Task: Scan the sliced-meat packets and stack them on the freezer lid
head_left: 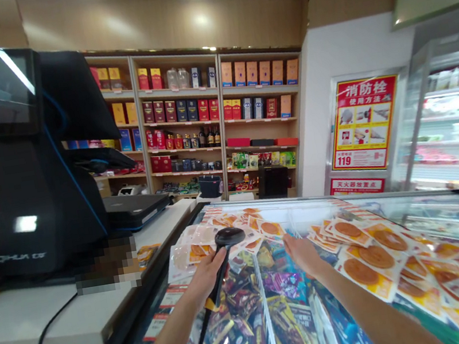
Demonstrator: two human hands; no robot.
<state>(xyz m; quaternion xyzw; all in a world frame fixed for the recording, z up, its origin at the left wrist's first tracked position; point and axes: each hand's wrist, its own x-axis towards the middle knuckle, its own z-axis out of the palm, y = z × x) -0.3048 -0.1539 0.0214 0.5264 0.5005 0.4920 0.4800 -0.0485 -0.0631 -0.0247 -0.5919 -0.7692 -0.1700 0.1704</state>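
A black handheld barcode scanner (217, 281) is gripped in my left hand (208, 271), its head tilted over the freezer and its cord trailing down. My right hand (304, 256) has its fingers pressed together at the corner of a flat packet (270, 227) with a round orange-brown disc on it. This packet lies close to the scanner head, among similar ones. Below both hands, bagged ice creams (242, 309) fill the freezer, seen through its glass top. More disc-printed packets (373, 256) are spread in a pile right of my right forearm.
A black checkout terminal (42, 201) stands on the white counter (114, 298) at left, with a cable hanging over its edge. Shelves of boxes and bottles (181, 124) line the back wall. A red-and-yellow fire hydrant poster (365, 124) hangs at right, beside a lit display fridge (457, 124).
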